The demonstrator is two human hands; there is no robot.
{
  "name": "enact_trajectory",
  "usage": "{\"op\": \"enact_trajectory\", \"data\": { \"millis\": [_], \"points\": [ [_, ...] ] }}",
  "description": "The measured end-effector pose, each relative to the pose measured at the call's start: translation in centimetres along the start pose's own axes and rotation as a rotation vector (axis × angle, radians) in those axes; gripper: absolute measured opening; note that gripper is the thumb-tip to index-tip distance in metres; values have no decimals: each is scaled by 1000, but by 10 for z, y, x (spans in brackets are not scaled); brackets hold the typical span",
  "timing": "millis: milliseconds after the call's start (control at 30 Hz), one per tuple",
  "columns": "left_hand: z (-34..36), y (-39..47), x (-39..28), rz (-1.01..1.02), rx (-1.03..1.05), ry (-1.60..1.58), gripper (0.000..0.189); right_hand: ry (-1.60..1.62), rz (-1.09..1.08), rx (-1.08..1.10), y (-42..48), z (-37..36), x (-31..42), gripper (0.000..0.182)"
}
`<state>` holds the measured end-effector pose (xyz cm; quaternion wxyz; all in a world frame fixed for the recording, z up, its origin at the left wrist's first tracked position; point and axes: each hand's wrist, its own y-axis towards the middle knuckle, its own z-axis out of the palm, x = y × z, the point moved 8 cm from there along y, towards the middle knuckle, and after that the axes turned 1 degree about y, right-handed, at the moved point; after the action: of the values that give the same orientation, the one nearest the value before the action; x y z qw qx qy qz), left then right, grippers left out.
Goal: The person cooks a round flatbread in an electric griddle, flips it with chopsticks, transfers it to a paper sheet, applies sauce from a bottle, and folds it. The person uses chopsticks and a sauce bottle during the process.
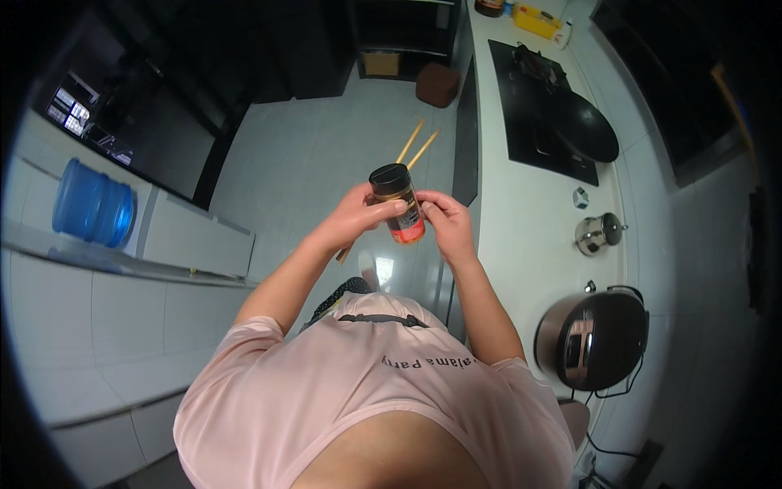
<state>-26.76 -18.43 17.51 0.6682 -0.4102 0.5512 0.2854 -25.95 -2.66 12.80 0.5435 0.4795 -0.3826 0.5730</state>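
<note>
My left hand (360, 214) grips a seasoning jar (406, 217) with a black cap and a black and red label, tilted in front of me. A pair of wooden chopsticks (416, 147) shows beyond the jar, with their other ends coming out below my left hand, so that hand seems to hold them too. My right hand (449, 223) is at the jar's right side, thumb and fingertips brought together close to the label. Whether these fingertips touch the jar or pinch something small cannot be made out.
Along the right runs a white counter (513, 244) with a black cooktop (519, 116), a wok (583, 125), a metal pot (591, 237), a rice cooker (595, 342) and a yellow basket (534, 21). A blue water bottle (95, 203) lies at left. A brown stool (437, 85) stands ahead.
</note>
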Motion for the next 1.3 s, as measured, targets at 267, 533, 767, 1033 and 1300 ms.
{"op": "enact_trajectory", "data": {
  "millis": [267, 533, 767, 1033, 1300],
  "points": [
    [-42, 167, -22, -36, 422, -242, 48, 628, 186, 110, 163, -23, -18, 32],
    [-58, 325, -94, 30, 734, -91, 45, 410, -18, -141, 309, -102, 33, 29],
    [-45, 461, -112, 35, 776, -10, 38, 147, -87, -519, 393, -236, 59, 30],
    [-20, 613, -194, 82, 827, 85, 33, -1158, -367, -488, 485, -282, 137, 56],
    [23, 722, -244, 327, 1045, 271, 47, -1323, -293, -911, 541, -413, 162, 29]
  ]
}}
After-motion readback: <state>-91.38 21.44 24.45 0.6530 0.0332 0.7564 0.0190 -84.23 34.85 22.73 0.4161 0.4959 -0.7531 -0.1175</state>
